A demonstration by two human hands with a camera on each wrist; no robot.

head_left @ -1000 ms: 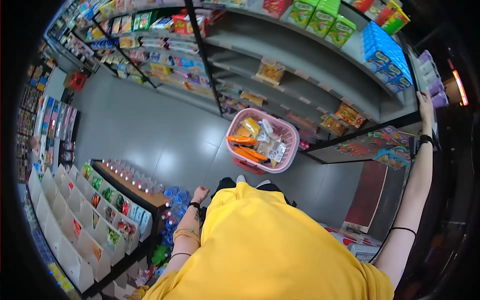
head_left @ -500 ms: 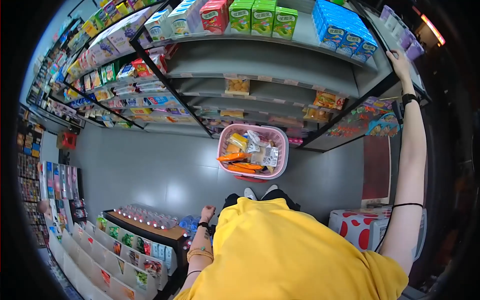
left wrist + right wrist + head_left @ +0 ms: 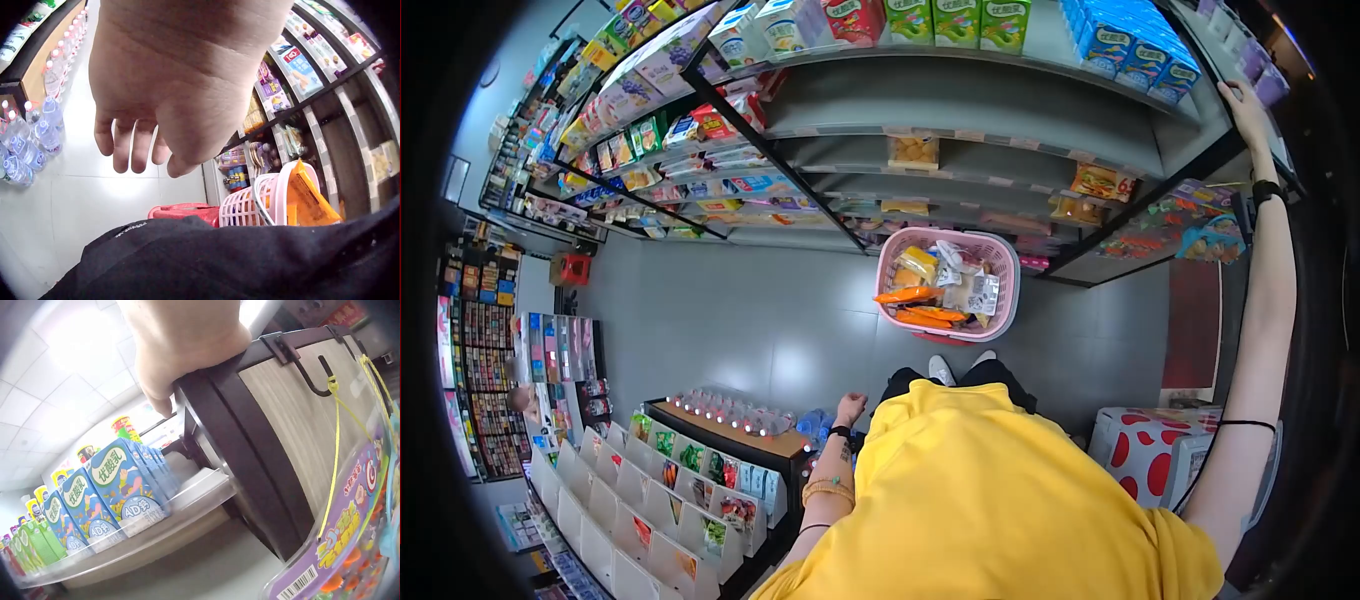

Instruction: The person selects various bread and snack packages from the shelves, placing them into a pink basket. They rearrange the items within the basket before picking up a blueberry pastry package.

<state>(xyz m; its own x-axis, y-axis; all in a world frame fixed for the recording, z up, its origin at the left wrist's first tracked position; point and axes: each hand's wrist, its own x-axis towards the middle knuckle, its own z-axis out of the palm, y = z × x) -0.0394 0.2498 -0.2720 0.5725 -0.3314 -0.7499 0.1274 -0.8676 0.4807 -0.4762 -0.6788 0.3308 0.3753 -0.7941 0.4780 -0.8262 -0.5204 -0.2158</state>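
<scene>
My right hand (image 3: 1249, 115) rests on the top corner of the shelf unit's dark frame (image 3: 1212, 160); in the right wrist view the hand (image 3: 187, 344) lies over that frame (image 3: 244, 450), thumb down its inner side, beside blue drink cartons (image 3: 128, 484). At my left side hangs the left hand (image 3: 851, 408), holding nothing; in the left wrist view the hand (image 3: 169, 94) has loosely bent fingers. On the floor before my feet stands a pink basket (image 3: 1007, 318) holding orange packets (image 3: 908, 295), a yellow packet (image 3: 918, 262) and a clear labelled pack (image 3: 982, 294).
Shelves with a few bread packs (image 3: 913, 152) stand ahead. Hanging toy packs (image 3: 1212, 240) are on the unit's right side. At the left are a wooden-topped stand with bottles (image 3: 735, 412) and white compartment racks (image 3: 600, 520). A white box with red spots (image 3: 1145, 450) lies at the right.
The head view has turned and shifted, so shelves and basket appear at other places. My right hand stays on the shelf corner, and the left still hangs at my side.
</scene>
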